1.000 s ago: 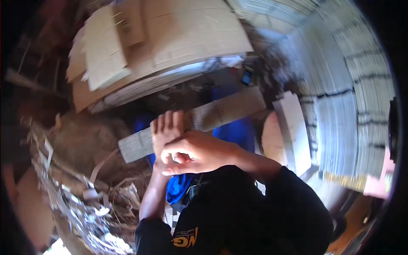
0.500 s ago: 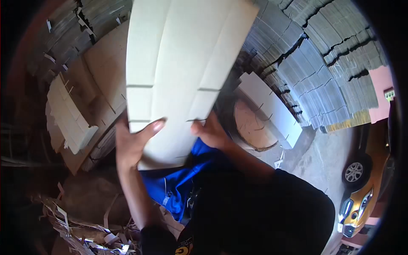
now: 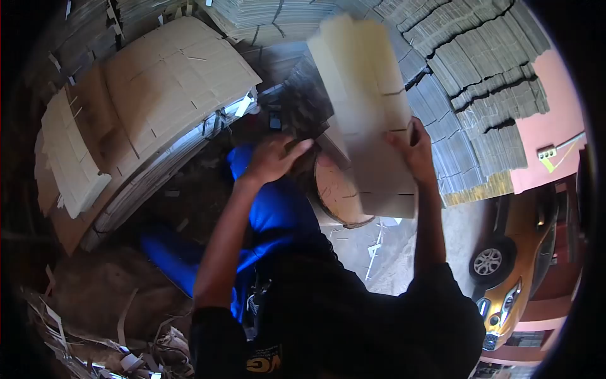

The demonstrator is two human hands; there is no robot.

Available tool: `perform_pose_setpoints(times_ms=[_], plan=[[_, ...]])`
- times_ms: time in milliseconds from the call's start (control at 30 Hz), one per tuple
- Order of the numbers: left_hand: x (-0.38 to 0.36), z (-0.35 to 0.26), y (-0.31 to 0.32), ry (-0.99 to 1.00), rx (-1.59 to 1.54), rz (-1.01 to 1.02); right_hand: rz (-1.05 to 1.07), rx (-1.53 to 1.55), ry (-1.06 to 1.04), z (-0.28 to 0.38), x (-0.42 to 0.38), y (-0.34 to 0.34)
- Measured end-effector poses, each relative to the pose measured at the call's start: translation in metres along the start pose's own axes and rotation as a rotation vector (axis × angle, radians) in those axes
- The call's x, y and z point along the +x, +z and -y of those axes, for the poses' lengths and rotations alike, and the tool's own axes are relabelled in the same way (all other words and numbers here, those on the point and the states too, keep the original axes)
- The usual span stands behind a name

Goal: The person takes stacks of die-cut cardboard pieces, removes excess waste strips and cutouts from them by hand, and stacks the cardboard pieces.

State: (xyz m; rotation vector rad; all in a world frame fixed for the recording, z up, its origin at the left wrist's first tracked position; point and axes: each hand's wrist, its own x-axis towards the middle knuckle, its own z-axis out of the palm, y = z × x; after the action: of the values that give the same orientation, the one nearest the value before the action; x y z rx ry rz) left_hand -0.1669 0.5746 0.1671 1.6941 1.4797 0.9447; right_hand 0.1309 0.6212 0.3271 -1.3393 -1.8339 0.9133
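A long slotted cardboard sheet point(image 3: 372, 95) slants upward on the right, blurred at its far end. My right hand point(image 3: 416, 155) grips its right edge, with the thumb over the face and the fingers hidden behind. To the left, my left hand point(image 3: 274, 158) is apart from the sheet, thumb and fingers spread with nothing in them. Below the sheet is a round drum-like stand point(image 3: 338, 196) with a brownish top, partly covered by it.
A stack of flat cardboard point(image 3: 183, 69) lies at the left, with folded pieces point(image 3: 72, 151) on it. Bundled cardboard point(image 3: 467, 69) is piled high at the right. Paper scraps point(image 3: 126, 360) fill the lower left. A yellow car point(image 3: 505, 297) stands at the lower right.
The cardboard sheet has moved from in front of me to the right, carried by my right hand. My left hand has let go of it. The view has shifted, showing the cardboard stack more fully.
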Motion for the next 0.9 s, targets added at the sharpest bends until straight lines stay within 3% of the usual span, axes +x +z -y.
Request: perform_pose_setpoints(times_ms=[67,133,200,367,467,700,800,900], plan=[[-0.028,0.043,0.004,-0.138,0.39,0.049,-0.011,-0.188,-0.014,-0.031,0.006,-0.042],[-0.054,0.074,0.025,-0.046,0.422,-0.087,-0.02,-0.547,-0.038,-0.064,0.016,-0.062],[-0.07,0.088,0.039,0.14,0.505,-0.339,0.013,-0.59,-0.02,-0.081,0.014,-0.056],[-0.071,0.082,0.041,0.019,0.426,-0.239,0.106,-0.643,0.099,-0.145,-0.001,-0.042],[-0.068,0.082,0.042,0.071,0.439,-0.322,0.126,-0.625,0.098,-0.174,0.006,-0.043],[-0.068,0.081,0.041,0.075,0.439,-0.315,0.121,-0.8,0.087,-0.153,0.011,-0.058],[-0.07,0.082,0.042,0.073,0.436,-0.304,-0.186,-1.099,-0.243,-0.151,0.008,-0.059],[-0.066,0.081,0.047,0.061,0.443,-0.344,-0.285,-1.255,-0.295,-0.186,-0.002,-0.05]])
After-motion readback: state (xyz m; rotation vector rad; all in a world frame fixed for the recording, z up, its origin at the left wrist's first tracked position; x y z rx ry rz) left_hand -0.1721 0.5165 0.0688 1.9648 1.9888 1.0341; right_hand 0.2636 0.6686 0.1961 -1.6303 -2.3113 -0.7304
